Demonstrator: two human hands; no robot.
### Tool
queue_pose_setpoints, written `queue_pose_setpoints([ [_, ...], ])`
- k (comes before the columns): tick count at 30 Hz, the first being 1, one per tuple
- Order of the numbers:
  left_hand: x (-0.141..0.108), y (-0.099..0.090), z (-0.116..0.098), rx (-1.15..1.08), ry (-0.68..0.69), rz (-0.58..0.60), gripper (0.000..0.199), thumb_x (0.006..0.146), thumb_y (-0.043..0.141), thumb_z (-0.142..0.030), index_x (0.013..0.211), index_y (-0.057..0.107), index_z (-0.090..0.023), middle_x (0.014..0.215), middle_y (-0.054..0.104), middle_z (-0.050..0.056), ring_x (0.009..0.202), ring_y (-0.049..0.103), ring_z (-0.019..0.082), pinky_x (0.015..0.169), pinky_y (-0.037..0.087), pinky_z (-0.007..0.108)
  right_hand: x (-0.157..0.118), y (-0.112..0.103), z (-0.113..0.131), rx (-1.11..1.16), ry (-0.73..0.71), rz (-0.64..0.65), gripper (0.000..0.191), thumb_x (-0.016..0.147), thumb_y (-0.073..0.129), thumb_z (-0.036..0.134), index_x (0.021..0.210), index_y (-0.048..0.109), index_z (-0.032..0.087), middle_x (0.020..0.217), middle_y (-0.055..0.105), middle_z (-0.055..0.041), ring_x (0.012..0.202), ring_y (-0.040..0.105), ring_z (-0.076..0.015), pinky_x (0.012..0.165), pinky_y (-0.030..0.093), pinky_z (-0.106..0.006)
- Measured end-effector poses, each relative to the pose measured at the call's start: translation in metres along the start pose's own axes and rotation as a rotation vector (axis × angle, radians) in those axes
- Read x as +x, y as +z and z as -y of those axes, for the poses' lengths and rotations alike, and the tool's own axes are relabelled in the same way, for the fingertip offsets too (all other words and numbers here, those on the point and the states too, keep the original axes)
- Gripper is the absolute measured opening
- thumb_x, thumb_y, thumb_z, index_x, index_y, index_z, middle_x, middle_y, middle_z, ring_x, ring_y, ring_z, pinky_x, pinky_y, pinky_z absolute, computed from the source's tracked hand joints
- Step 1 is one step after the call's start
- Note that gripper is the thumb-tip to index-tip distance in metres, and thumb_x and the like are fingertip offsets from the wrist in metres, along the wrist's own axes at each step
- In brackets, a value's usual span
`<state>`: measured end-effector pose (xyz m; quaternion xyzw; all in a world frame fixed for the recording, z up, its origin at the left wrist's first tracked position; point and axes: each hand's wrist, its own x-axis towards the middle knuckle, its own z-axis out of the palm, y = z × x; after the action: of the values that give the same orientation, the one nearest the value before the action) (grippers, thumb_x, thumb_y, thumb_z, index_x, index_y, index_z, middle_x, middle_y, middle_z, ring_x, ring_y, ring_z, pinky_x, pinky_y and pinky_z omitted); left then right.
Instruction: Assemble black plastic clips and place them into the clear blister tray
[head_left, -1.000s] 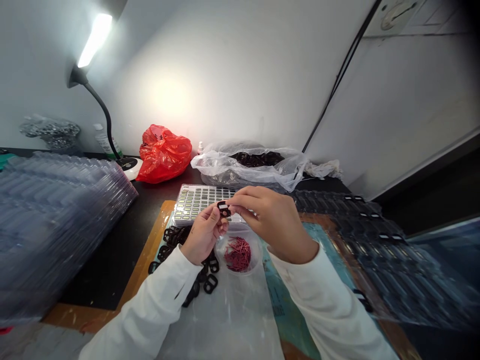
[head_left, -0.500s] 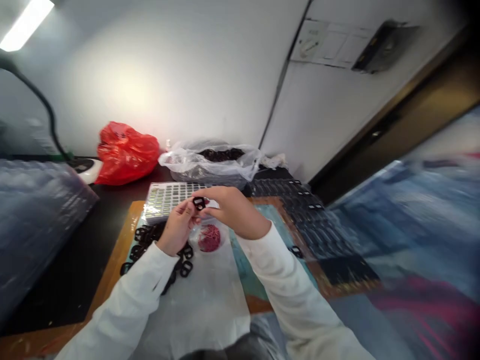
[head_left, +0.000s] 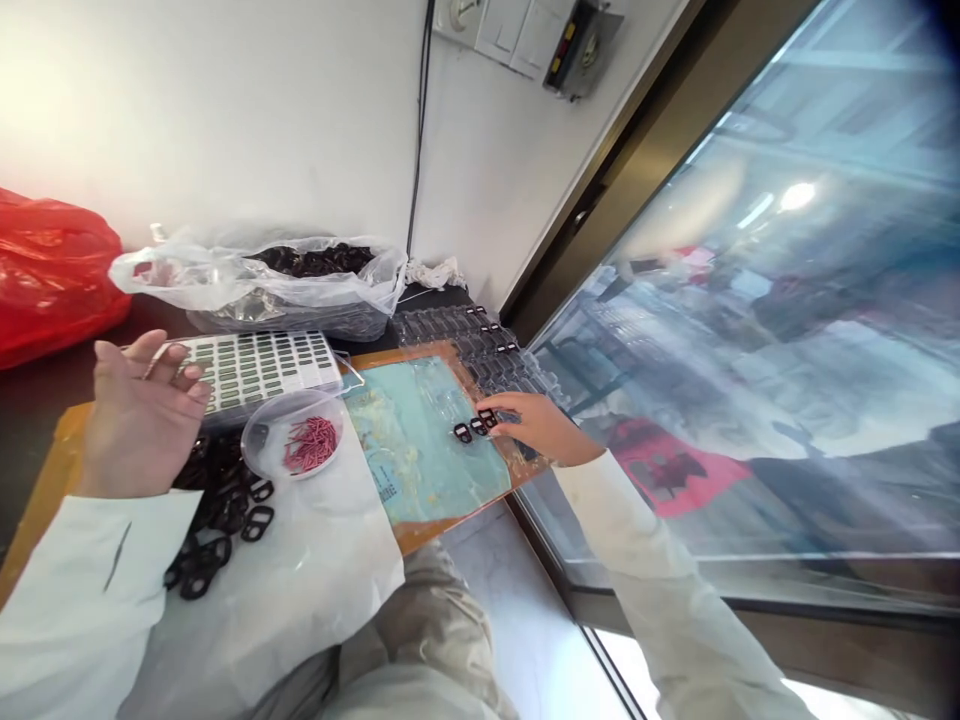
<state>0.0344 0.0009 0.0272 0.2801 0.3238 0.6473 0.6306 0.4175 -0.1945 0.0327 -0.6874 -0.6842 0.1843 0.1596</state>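
My left hand [head_left: 139, 425] is raised, palm turned up and fingers loosely spread, holding nothing. It is above the left end of the board, beside a pile of black plastic frames [head_left: 225, 500]. At the right side, my right hand [head_left: 544, 425] pinches a small black plastic frame [head_left: 488, 416] low over the light blue sheet [head_left: 420, 470]. Two similar black pieces [head_left: 470, 430] lie just left of its fingertips. A round clear dish [head_left: 259, 455] of thin reddish-pink pieces [head_left: 311, 445] stands between the hands. Behind it is a white tray [head_left: 262, 365] with rows of small greenish rectangles.
An open clear plastic bag [head_left: 217, 290] with dark pieces lies by the wall. To its left sits a red plastic bag [head_left: 52, 275]. Clear moulded trays [head_left: 450, 335] hold a few black pieces at the back right. A glass door [head_left: 750, 400] stands close on the right.
My hands have parted. The right hand has carried a black frame rightward to the blue sheet; the left has let go and opened. The view has swung right.
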Motion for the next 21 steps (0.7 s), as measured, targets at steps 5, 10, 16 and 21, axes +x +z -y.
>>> queue_pose_setpoints([
  [5, -0.009, 0.015, -0.005, -0.001, -0.050, -0.058, 0.040, 0.096, 0.038, -0.049, 0.082, 0.054, -0.015, 0.071, 0.047, 0.001, 0.059, 0.040, 0.011, 0.048, 0.034, 0.019, -0.010, 0.004, -0.047, -0.007, -0.038, 0.026, 0.030, 0.085, 0.062, 0.024, 0.114, 0.067, 0.020, 0.119, 0.064, -0.0085, 0.110, 0.060, -0.0218, 0.099, 0.045, -0.038],
  [10, -0.010, 0.015, -0.003, 0.055, -0.046, -0.030, 0.037, 0.093, 0.042, -0.050, 0.080, 0.052, -0.017, 0.069, 0.042, 0.000, 0.056, 0.035, 0.012, 0.046, 0.027, 0.020, -0.006, 0.009, -0.058, -0.045, 0.013, 0.023, 0.042, 0.085, 0.064, 0.029, 0.126, 0.061, 0.021, 0.120, 0.064, -0.0097, 0.112, 0.057, -0.0259, 0.097, 0.044, -0.044],
  [16, -0.008, 0.009, 0.002, 0.098, -0.034, 0.014, 0.036, 0.081, 0.061, -0.052, 0.079, 0.051, -0.017, 0.069, 0.042, -0.001, 0.056, 0.034, 0.012, 0.049, 0.028, 0.021, -0.004, 0.008, -0.062, -0.097, -0.055, 0.030, 0.036, 0.086, 0.064, 0.035, 0.120, 0.065, 0.021, 0.118, 0.065, -0.0078, 0.109, 0.055, -0.0247, 0.095, 0.043, -0.042],
  [21, -0.010, 0.014, 0.001, 0.109, -0.080, -0.048, 0.035, 0.093, 0.042, -0.047, 0.077, 0.050, -0.018, 0.063, 0.042, -0.001, 0.053, 0.034, 0.012, 0.048, 0.026, 0.023, 0.004, 0.001, -0.057, -0.164, -0.133, 0.090, 0.032, 0.086, 0.065, 0.032, 0.115, 0.067, 0.020, 0.118, 0.065, -0.0085, 0.109, 0.055, -0.0239, 0.096, 0.040, -0.040],
])
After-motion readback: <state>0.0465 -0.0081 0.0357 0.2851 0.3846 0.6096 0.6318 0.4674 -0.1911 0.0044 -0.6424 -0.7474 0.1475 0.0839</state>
